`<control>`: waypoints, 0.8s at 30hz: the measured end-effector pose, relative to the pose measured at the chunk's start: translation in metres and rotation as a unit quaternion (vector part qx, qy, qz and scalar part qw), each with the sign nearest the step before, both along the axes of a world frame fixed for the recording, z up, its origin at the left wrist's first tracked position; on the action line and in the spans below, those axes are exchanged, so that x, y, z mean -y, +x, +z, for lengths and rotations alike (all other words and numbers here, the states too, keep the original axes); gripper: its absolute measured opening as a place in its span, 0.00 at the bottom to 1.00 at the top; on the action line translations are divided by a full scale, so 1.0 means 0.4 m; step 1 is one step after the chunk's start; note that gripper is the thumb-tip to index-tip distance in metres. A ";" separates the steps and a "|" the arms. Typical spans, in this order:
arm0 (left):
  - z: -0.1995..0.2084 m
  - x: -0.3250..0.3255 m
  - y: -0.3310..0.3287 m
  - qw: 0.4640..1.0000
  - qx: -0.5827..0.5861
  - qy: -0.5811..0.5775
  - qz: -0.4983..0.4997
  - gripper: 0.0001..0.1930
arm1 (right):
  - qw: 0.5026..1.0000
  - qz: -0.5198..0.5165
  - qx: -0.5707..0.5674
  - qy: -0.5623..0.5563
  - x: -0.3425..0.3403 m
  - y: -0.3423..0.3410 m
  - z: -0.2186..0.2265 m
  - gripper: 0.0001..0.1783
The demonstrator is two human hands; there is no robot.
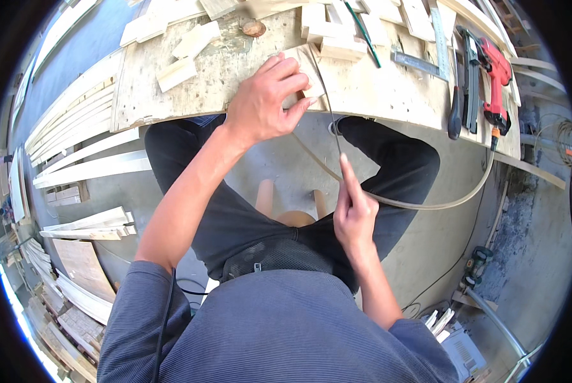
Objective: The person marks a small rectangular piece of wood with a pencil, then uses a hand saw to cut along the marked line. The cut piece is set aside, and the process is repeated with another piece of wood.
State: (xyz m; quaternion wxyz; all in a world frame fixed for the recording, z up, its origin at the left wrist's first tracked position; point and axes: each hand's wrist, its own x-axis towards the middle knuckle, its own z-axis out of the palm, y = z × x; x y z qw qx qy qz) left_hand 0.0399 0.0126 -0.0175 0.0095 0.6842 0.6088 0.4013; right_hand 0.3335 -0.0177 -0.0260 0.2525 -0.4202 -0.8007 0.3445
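My left hand (270, 96) is closed on a small pale wood block (309, 89) at the near edge of the bench, pressing it down; its fingers hide part of the block. In my right hand (355, 210) is a long, thin, dark file (330, 105), gripped at its near end with the index finger stretched along it. The handle is hidden in the palm. The file slants away from me, its far part lying against the block just right of my left fingers.
The wooden bench (152, 96) carries several wood blocks (343, 48), a green pencil (362, 35), a metal square (420, 64), a black-handled tool (454, 115) and a red nail gun (494, 83). Its hose (439, 205) loops across my lap. Wood strips (75, 121) lie at left.
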 end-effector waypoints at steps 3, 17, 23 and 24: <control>-0.006 -0.001 -0.005 1.000 -0.006 0.000 -0.003 0.11 | 1.000 0.013 -0.005 0.004 -0.115 -0.113 0.015 0.35; -0.006 -0.008 0.000 0.999 -0.028 0.022 -0.010 0.11 | 1.000 -0.018 0.007 -0.025 -0.060 -0.057 -0.011 0.38; -0.012 -0.005 -0.010 1.000 -0.030 0.001 -0.006 0.12 | 0.999 -0.005 -0.046 0.007 -0.145 -0.176 0.024 0.28; -0.011 -0.004 -0.013 1.000 -0.029 -0.001 -0.010 0.12 | 0.999 -0.003 -0.047 0.008 -0.143 -0.174 0.014 0.30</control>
